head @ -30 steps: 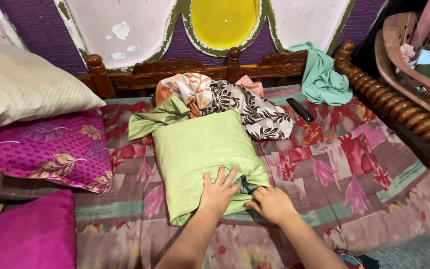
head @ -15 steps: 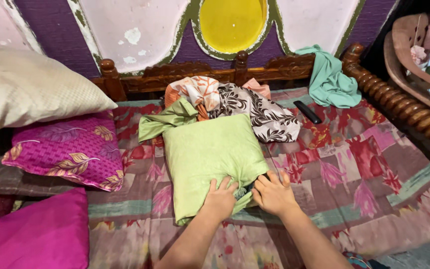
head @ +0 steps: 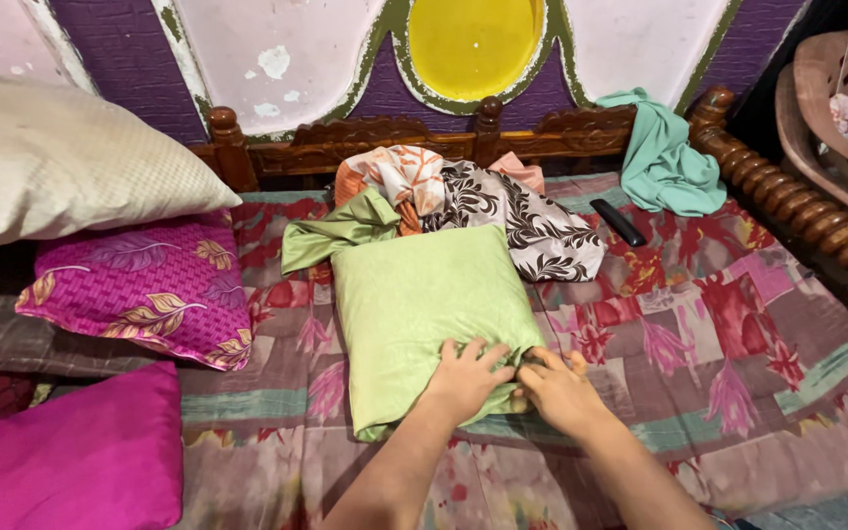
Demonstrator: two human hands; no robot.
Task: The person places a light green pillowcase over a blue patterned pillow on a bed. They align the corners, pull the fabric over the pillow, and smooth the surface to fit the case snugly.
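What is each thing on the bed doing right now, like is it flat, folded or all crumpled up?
green pillow: lying flat, near end bunched under both hands
left hand: pressing on the pillow
right hand: gripping the pillow's near edge
brown patterned cloth: crumpled in a heap
teal cloth: draped over the headboard corner
black remote: lying flat
purple leaf pillow: leaning, under the cream pillow

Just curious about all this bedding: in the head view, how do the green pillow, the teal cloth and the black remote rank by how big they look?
1. green pillow, largest, nearest the camera
2. teal cloth, crumpled, farther back
3. black remote, clearly smallest
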